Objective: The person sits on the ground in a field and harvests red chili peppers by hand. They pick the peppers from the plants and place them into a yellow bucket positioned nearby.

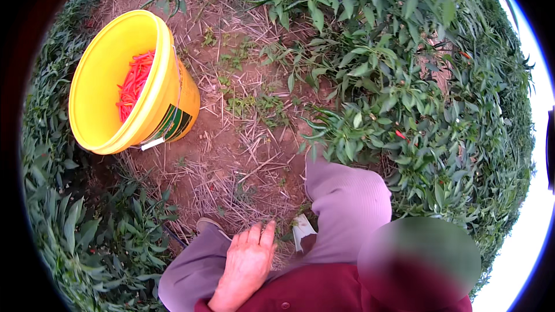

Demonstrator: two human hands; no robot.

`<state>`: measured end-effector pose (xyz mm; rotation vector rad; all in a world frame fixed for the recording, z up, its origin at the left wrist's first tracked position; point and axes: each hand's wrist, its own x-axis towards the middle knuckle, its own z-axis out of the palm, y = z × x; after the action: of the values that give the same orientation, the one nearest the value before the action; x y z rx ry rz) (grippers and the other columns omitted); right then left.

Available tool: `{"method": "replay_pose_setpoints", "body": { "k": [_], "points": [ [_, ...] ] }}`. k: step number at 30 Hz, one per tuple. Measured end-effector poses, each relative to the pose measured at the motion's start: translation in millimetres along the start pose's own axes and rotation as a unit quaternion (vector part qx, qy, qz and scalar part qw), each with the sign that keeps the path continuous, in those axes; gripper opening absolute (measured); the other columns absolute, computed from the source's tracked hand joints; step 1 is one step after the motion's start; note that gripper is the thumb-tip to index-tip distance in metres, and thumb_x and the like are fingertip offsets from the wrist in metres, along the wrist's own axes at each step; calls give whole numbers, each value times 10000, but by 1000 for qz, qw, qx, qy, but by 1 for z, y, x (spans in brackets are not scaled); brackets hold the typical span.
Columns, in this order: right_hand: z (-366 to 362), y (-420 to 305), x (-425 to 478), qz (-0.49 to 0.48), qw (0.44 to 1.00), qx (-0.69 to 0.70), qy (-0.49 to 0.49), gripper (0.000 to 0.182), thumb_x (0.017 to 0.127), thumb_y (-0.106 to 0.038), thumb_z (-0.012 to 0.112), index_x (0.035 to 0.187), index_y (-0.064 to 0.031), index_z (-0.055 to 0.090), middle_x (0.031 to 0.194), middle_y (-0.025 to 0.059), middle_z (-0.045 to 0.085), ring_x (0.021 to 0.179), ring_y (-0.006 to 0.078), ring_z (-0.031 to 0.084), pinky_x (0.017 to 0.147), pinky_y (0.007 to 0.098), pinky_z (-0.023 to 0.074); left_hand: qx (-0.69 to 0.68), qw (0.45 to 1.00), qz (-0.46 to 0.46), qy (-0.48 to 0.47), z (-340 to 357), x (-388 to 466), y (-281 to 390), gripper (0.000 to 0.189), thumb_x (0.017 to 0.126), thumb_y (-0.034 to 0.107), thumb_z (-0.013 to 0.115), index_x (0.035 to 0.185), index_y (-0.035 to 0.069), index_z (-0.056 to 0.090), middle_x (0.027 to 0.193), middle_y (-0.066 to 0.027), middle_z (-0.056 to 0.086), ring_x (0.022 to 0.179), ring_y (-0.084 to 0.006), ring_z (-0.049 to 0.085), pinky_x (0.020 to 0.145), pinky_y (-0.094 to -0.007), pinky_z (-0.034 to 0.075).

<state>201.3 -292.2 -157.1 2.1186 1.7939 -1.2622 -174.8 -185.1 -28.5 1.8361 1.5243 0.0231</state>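
Note:
My left hand (250, 257) is over my lap by my left knee, its back toward me and its fingers pointing away. The fingers lie close together and slightly bent; the palm is hidden, so anything in it cannot be seen. My right hand is out of view. Ahead on the left, a yellow plastic bucket (93, 91) leans on the soil, its mouth tilted toward me. Red chili peppers (135, 84) lie inside it. To the right, a chili plant (347, 132) bears green chilies (320, 126), and a red chili (400, 134) shows among the leaves.
Dry straw (256, 156) and small weeds (260, 106) cover the reddish soil between two rows of chili plants. The bucket's wire handle has a white grip (152, 144) hanging low. My bent right leg (347, 203) is beside the right row. A white object (302, 229) lies between my legs.

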Motion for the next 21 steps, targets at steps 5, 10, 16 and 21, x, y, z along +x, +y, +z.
{"method": "replay_pose_setpoints", "body": {
  "k": [5, 10, 16, 21],
  "points": [
    [8, -22, 8, 33, 999, 0, -20, 203, 869, -160, 500, 987, -25, 597, 904, 112, 621, 834, 226, 587, 775, 326, 457, -40, 996, -65, -54, 6, 6, -18, 444, 804, 171, 610, 1201, 14, 491, 1069, -184, 548, 955, -327, 542, 827, -407, 432],
    [9, -41, 29, 22, 999, -16, -35, 196, 869, -153, 485, 976, -30, 595, 903, 117, 619, 840, 237, 587, 778, 337, 457, -100, 986, -48, -121, 10, 7, -17, 445, 801, 171, 610, 1197, 8, 489, 1086, -186, 547, 966, -327, 544, 833, -409, 431],
    [19, -70, 84, -9, 999, -45, -19, 190, 870, -144, 467, 962, -36, 593, 902, 124, 617, 848, 250, 588, 781, 349, 457, -107, 980, -46, -164, 8, 10, -15, 452, 802, 161, 603, 1207, 6, 476, 1112, -187, 543, 970, -337, 543, 843, -415, 431],
    [57, -95, 180, -56, 994, -97, 12, 188, 870, -137, 452, 951, -41, 592, 901, 129, 614, 854, 261, 589, 784, 359, 457, -145, 969, -52, -192, 3, 11, -10, 443, 803, 145, 599, 1205, 6, 476, 1090, -188, 546, 962, -339, 546, 835, -418, 434]
  ]
}}
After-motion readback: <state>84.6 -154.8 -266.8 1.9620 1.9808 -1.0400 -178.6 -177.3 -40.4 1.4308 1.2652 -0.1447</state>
